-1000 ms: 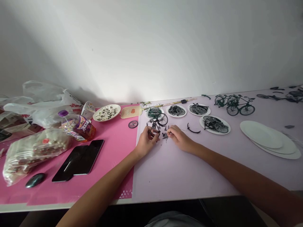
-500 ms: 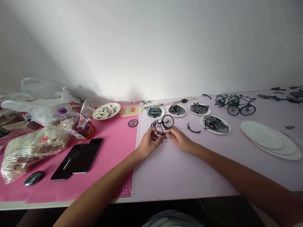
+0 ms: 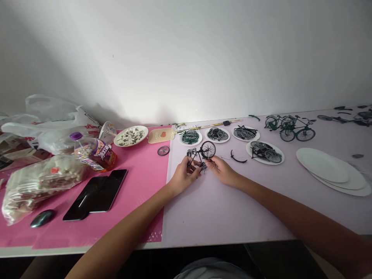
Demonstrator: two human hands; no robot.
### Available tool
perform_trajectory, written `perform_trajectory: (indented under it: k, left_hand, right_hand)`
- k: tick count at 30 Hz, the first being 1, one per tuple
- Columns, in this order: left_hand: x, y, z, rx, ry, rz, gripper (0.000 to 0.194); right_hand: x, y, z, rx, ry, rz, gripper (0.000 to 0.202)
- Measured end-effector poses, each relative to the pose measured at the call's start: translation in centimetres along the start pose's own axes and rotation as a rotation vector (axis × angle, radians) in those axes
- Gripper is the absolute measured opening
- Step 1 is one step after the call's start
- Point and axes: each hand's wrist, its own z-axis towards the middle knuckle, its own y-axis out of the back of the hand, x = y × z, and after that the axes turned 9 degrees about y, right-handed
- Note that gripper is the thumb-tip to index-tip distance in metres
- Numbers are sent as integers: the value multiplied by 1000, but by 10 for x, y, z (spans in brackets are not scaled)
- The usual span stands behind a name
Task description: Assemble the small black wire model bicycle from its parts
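Above the lilac half of the table, a black model bicycle (image 3: 200,155) with one wheel fitted is held between both hands. My left hand (image 3: 185,173) is closed around its frame from the left side. My right hand (image 3: 222,170) has its fingers pinched together at the bicycle's right side, just below the wheel; whether a small part is between them cannot be made out. To the right of that hand lie a curved black strip (image 3: 238,157) and a thin pin-like piece. A loose black wheel (image 3: 163,150) rests on the pink mat to the left.
Several white plates of bicycle parts (image 3: 264,152) stand along the back. Assembled green model bicycles (image 3: 297,133) are at the right, near stacked white plates (image 3: 322,164). Leftward are a plate of pale pieces (image 3: 131,136), a drink bottle (image 3: 95,154), phones (image 3: 107,192), a mouse (image 3: 42,218) and bags (image 3: 43,178).
The bicycle's wheel has shifted slightly to the right. My right hand has moved a little to the right along with it, while my left hand keeps its hold.
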Motion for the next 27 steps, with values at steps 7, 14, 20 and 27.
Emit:
perform_trajectory:
  k: [7, 14, 20, 27]
  left_hand:
    - [-2, -1, -1, -21, 16, -46, 38]
    - [1, -1, 2, -75, 10, -69, 36]
    - [1, -1, 1, -50, 22, -50, 36]
    - [4, -1, 3, -42, 10, -38, 34]
  right_hand:
    - [3, 0, -1, -14, -16, 24, 37]
    - [-3, 0, 0, 0, 26, -2, 27]
    - [1, 0, -1, 8, -18, -9, 31]
    - [-1, -1, -1, 11, -48, 56, 37]
